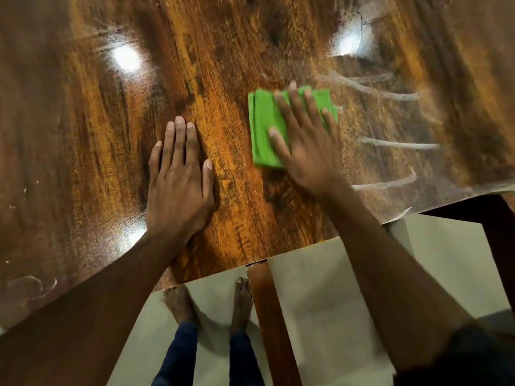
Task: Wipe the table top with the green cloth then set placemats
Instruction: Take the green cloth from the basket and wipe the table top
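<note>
Pressing flat, right hand (306, 140) covers green cloth (264, 129); left hand (178, 185) splayed beside

Glossy wood-grain table top (228, 65) (streaked with pale smears) — green cloth (263, 129) looks soft, matt, finely textured.

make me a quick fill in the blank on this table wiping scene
1. The right hand presses flat on the ____ cloth.
2. The left hand lies flat on the bare ____ .
3. White streaks lie to the ____ of the cloth.
4. The number of placemats on the table is ____ .

Missing words: green; table; right; zero
</note>
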### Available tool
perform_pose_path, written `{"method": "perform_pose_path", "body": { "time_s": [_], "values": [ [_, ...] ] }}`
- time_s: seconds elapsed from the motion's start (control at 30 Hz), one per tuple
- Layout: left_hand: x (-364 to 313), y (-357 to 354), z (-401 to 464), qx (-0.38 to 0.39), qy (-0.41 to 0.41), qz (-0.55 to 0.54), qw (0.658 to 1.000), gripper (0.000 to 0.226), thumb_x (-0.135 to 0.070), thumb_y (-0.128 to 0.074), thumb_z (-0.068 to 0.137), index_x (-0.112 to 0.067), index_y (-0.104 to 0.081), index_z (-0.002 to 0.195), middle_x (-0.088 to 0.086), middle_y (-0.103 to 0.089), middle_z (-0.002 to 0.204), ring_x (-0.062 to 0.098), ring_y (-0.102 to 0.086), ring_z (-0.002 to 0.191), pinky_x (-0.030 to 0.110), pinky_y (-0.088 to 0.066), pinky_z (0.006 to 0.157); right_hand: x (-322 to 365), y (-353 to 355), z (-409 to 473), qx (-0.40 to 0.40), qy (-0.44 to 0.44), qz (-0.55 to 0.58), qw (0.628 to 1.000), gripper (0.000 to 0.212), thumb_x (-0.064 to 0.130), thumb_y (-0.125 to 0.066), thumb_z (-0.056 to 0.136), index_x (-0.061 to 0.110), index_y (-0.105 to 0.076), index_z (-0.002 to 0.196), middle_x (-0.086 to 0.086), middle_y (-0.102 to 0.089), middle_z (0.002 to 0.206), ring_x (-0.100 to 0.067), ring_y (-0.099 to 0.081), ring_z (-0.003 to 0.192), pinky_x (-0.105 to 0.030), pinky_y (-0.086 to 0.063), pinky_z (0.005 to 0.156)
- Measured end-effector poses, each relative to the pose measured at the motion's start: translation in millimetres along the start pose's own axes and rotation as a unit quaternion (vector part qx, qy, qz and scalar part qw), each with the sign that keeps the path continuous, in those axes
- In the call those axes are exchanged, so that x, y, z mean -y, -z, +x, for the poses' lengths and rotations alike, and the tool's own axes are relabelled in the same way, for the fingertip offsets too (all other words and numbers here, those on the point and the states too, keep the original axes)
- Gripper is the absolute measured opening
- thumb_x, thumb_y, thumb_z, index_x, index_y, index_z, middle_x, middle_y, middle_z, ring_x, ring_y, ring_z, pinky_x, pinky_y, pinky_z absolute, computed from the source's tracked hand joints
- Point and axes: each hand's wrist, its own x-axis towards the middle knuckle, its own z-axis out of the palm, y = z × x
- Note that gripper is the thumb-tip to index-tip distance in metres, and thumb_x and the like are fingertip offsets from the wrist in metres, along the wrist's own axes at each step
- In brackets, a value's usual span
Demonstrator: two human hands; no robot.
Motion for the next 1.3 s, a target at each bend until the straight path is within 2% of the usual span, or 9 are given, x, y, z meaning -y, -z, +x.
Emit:
{"method": "perform_pose_path", "body": {
  "time_s": [0.17,0.3,0.4,0.53,0.67,0.8,0.93,1.03,1.3],
  "values": [
    [-0.5,1.3,0.6,0.001,0.002,0.000,1.000,0.066,-0.038,-0.025,0.113,-0.010,-0.002,0.168,0.007,0.002,0.177,0.017,0.007,0.163,0.044,-0.005,0.133,-0.9,0.9,26.5,0.000,-0.006,-0.008,1.000,0.069,0.059,-0.017,0.110,0.027,-0.002,0.169,-0.003,0.004,0.178,-0.023,0.004,0.164,-0.057,-0.005,0.130],
    [-1.3,0.8,0.6,0.000,0.001,0.005,1.000,0.065,-0.035,-0.026,0.112,-0.009,-0.002,0.168,0.008,0.002,0.177,0.018,0.006,0.163,0.045,-0.006,0.133,37.5,-3.7,-47.9,0.017,-0.012,-0.010,1.000,0.069,0.056,-0.020,0.112,0.024,0.002,0.169,-0.004,0.011,0.177,-0.024,0.010,0.163,-0.057,-0.007,0.130],
    [-0.8,0.3,0.5,-0.005,-0.001,0.007,1.000,0.064,-0.034,-0.024,0.112,-0.009,-0.003,0.168,0.008,0.000,0.177,0.018,0.004,0.163,0.046,-0.008,0.132,71.6,-7.0,-113.7,0.058,0.026,-0.004,0.998,0.072,0.055,-0.028,0.111,0.025,0.002,0.169,-0.002,0.014,0.177,-0.023,0.013,0.163,-0.055,-0.007,0.131],
    [0.3,0.9,1.0,0.000,-0.003,0.005,1.000,0.066,-0.037,-0.020,0.110,-0.010,-0.003,0.168,0.008,0.001,0.177,0.017,0.005,0.163,0.046,-0.008,0.132,55.2,-4.8,-145.9,0.057,0.023,0.029,0.998,0.071,0.052,-0.036,0.110,0.029,-0.005,0.169,0.004,0.008,0.177,-0.018,0.009,0.164,-0.053,-0.011,0.131],
    [-0.6,0.8,1.3,0.007,-0.002,-0.004,1.000,0.067,-0.038,-0.019,0.110,-0.011,0.000,0.168,0.007,0.004,0.177,0.016,0.008,0.163,0.046,-0.006,0.133,2.8,2.0,-108.1,0.016,-0.023,-0.025,0.999,0.070,0.053,-0.030,0.110,0.028,-0.003,0.169,0.002,0.007,0.177,-0.019,0.008,0.164,-0.053,-0.011,0.131],
    [-0.8,0.9,1.3,0.009,-0.003,-0.008,1.000,0.067,-0.038,-0.019,0.109,-0.011,0.000,0.168,0.006,0.005,0.176,0.015,0.009,0.163,0.047,-0.006,0.132,-39.2,11.3,-18.0,-0.011,-0.004,-0.034,0.999,0.067,0.056,-0.024,0.111,0.029,-0.005,0.169,0.002,0.003,0.178,-0.019,0.005,0.164,-0.053,-0.010,0.131],
    [-1.0,0.7,-0.1,0.006,-0.002,-0.006,1.000,0.067,-0.038,-0.019,0.109,-0.012,-0.001,0.168,0.006,0.003,0.177,0.015,0.008,0.163,0.046,-0.006,0.133,-38.2,16.8,76.1,0.001,0.017,-0.023,1.000,0.068,0.058,-0.020,0.110,0.029,-0.005,0.169,0.000,0.003,0.178,-0.022,0.003,0.164,-0.053,-0.005,0.131],
    [-1.1,0.8,0.1,0.001,-0.001,-0.009,1.000,0.066,-0.037,-0.020,0.109,-0.012,-0.002,0.168,0.006,0.002,0.177,0.015,0.006,0.163,0.045,-0.006,0.133,-31.3,15.7,92.6,-0.006,0.022,-0.028,0.999,0.067,0.057,-0.019,0.110,0.028,-0.007,0.169,-0.001,0.001,0.178,-0.023,0.000,0.164,-0.053,-0.007,0.131],
    [0.4,0.0,0.3,0.002,0.000,-0.020,1.000,0.067,-0.036,-0.020,0.109,-0.011,-0.001,0.168,0.006,0.003,0.177,0.014,0.007,0.163,0.047,-0.008,0.132,-14.4,14.9,-59.9,0.026,0.018,-0.039,0.999,0.067,0.053,-0.021,0.113,0.027,0.004,0.169,0.002,0.012,0.177,-0.019,0.011,0.163,-0.053,-0.010,0.131]
  ]
}}
